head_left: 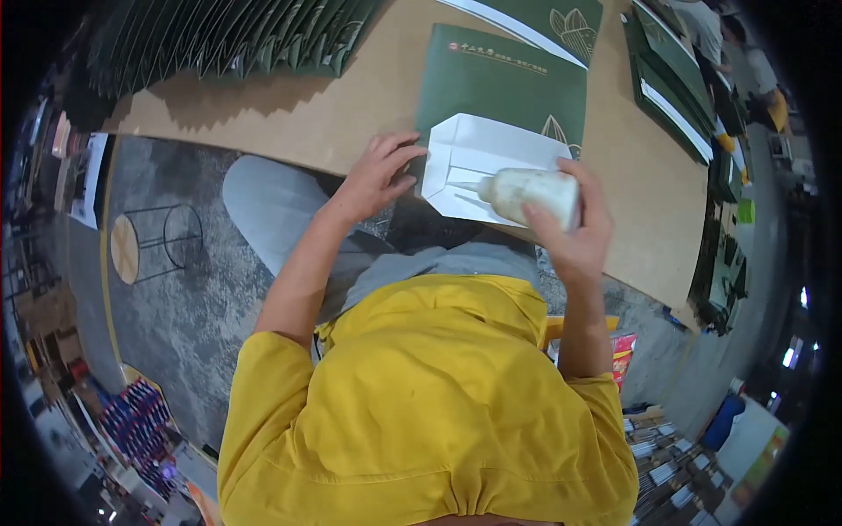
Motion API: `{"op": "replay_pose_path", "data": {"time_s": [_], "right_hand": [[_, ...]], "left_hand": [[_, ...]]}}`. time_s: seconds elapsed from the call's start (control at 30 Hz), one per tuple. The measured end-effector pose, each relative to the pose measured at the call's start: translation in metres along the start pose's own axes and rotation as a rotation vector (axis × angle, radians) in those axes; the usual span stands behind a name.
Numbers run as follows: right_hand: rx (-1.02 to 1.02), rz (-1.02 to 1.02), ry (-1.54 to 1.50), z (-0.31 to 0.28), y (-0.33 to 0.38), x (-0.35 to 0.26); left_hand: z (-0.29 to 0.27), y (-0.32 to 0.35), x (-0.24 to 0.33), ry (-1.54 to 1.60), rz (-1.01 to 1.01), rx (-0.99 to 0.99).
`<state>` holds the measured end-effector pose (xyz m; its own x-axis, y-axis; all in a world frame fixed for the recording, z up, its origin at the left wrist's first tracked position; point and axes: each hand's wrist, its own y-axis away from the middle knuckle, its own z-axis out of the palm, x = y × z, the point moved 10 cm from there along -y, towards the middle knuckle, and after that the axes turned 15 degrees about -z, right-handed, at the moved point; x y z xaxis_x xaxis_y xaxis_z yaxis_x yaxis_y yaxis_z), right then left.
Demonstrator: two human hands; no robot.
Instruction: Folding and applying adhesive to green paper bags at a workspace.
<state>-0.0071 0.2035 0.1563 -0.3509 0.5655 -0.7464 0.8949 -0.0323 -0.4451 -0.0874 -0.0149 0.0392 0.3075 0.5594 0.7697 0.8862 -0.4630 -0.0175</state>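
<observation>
Yellow shirt [421,394] fills the foreground. Beyond it, the right hand [574,232] grips a white glue bottle [533,195], its nozzle touching the folded white flap [478,167] of a green paper bag [500,88] lying flat on the brown table [307,123]. Left hand [377,175], fingers spread, presses the bag's edge.

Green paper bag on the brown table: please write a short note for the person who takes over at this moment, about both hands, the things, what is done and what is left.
Left hand: open, fingers pressing the edge of the flat dark green paper bag on the brown table.
Right hand: closed around the white squeeze glue bottle, nozzle pointing left over the white folded bottom flaps of the bag.
Done: bottom flaps are folded open, white side up.
Left: whether glue is already on the flaps cannot be seen; they are not closed yet.
Nearby: row of upright green bags at the table's far left.
</observation>
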Motion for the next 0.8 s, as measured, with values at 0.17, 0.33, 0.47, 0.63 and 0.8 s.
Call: {"op": "replay_pose_path", "data": {"time_s": [0.17, 0.33, 0.47, 0.63, 0.8], "right_hand": [[-0.166, -0.214, 0.123, 0.049, -0.027, -0.024], [-0.219, -0.282, 0.163, 0.065, -0.03, -0.032], [-0.234, -0.297, 0.199, 0.063, -0.029, -0.036], [-0.223, -0.303, 0.182, 0.056, -0.026, -0.038], [-0.218, -0.288, 0.177, 0.047, -0.02, -0.039]], "left_hand": [[0.001, 0.003, -0.005, 0.007, -0.003, 0.004], [0.002, 0.005, -0.007, 0.04, -0.012, -0.017], [0.002, 0.005, -0.007, 0.07, -0.019, -0.025], [-0.001, 0.004, -0.003, 0.034, -0.025, -0.016], [-0.002, 0.003, -0.002, 0.033, -0.009, 0.0]]}}
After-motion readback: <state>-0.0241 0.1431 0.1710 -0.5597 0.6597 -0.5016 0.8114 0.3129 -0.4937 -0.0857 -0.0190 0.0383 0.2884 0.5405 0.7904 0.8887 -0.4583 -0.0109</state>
